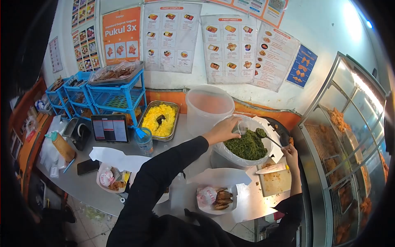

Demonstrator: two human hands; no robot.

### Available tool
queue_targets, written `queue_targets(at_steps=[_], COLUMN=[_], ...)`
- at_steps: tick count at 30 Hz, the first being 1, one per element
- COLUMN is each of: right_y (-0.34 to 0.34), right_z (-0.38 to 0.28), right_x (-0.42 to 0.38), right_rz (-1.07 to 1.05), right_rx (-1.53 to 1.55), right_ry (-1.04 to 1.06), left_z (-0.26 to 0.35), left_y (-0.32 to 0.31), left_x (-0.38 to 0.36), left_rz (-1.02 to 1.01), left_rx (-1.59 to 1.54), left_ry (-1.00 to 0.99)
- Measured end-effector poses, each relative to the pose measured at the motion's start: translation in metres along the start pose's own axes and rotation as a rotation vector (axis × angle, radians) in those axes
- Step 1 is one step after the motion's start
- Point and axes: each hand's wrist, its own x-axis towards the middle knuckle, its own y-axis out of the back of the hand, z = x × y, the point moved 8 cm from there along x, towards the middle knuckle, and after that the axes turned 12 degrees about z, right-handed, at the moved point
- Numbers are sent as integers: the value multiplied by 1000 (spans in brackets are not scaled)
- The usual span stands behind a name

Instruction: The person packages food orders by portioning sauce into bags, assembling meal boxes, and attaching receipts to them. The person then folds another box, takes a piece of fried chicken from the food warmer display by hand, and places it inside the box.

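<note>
Head view: fingers [237, 131] grip clear, round cup [243, 126].

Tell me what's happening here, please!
A person in black sleeves is working over a big see-through plastic tub of shredded green food. Their left hand holds a small clear plastic cup. Their right hand grips a long dark spoon with some green food in it. Nearby, an open white paper box holds brown pieces of food and a round wrapped bundle.
</note>
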Motion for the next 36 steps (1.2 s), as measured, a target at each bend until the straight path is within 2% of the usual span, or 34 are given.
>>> queue_targets(at_steps=[4,7,8,9,12,14,15,16,17,18,20,22,25,28,30,31,33,34,36], right_y=[-11,-24,-26,-29,-45,-53,-54,-54,-54,-53,-52,-53,-53,-49,-41,-33,-14,-13,-37], right_z=[-56,-71,-97,-133,-202,-226,-233,-240,-247,-250,-255,-258,-265,-273,-278,-273,-251,-240,-213], right_x=[11,24,20,16,-2,-15,-18,-21,-25,-25,-25,-26,-28,-26,-22,-14,1,3,-3], right_rz=[-155,-168,-179,-140,-19,59,100,141,185,190,202,221,246,237,233,263,314,306,192], right_rx=[-30,-135,-258,-372,-636,-722,-746,-771,-794,-792,-786,-780,-773,-750,-765,-782,-809,-828,-739], right_ry=[5,177,98,287,822,1129,1198,1268,1339,1340,1341,1334,1331,1258,1167,1055,820,760,741], left_z=[6,20,29,36,32,-1,-18,-5,-5,-5,-10,-15,-13,-17,-28,-32,-36,-35,-20], left_y=[-14,-27,-30,-33,-24,-43,-54,-38,-32,-29,-23,-18,-16,-6,-7,-6,10,18,29], left_x=[8,15,16,15,18,20,21,17,13,8,8,16,16,11,8,5,-7,-13,-23], left_rz=[5,-62,-118,-174,-126,-205,-242,-386,-353,-317,-235,-148,-70,-69,-69,-69,-51,-44,40], left_rx=[81,115,138,161,-127,-602,-840,-620,-753,-885,-899,-665,-462,-167,-171,-172,-255,-294,-527], left_ry=[-101,-205,-239,-273,-48,225,362,367,494,619,624,393,158,237,206,191,293,343,322])
